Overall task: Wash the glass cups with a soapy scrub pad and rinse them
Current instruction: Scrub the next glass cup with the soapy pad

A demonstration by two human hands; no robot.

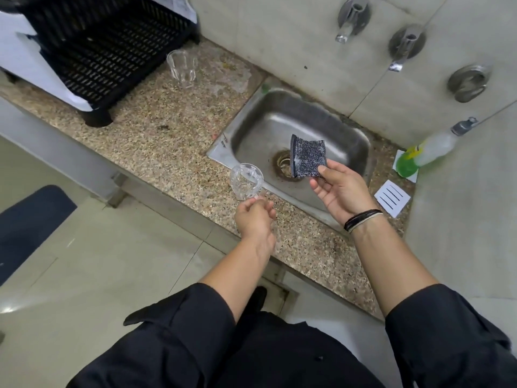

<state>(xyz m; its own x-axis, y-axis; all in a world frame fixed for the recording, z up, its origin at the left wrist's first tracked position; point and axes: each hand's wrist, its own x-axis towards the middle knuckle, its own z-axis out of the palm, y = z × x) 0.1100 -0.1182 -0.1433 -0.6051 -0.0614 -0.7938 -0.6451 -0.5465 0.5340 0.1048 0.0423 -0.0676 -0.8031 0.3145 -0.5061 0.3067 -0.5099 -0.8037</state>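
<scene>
My left hand (256, 219) grips a clear glass cup (246, 180) by its base, tilted over the counter edge just left of the sink. Over the steel sink (251, 130), my right hand (342, 191) pinches a dark grey scrub pad (307, 156) at its lower corner, the pad held upright above the drain (282, 163). A second clear glass cup (181, 68) stands upright on the granite counter at the back, beside the black rack.
A black plastic dish rack (106, 49) fills the counter's back left. Two taps (349, 21) (402, 49) jut from the tiled wall above the sink. A bottle of green dish soap (425, 152) leans at the sink's right, with a white striped card (391, 197) nearby.
</scene>
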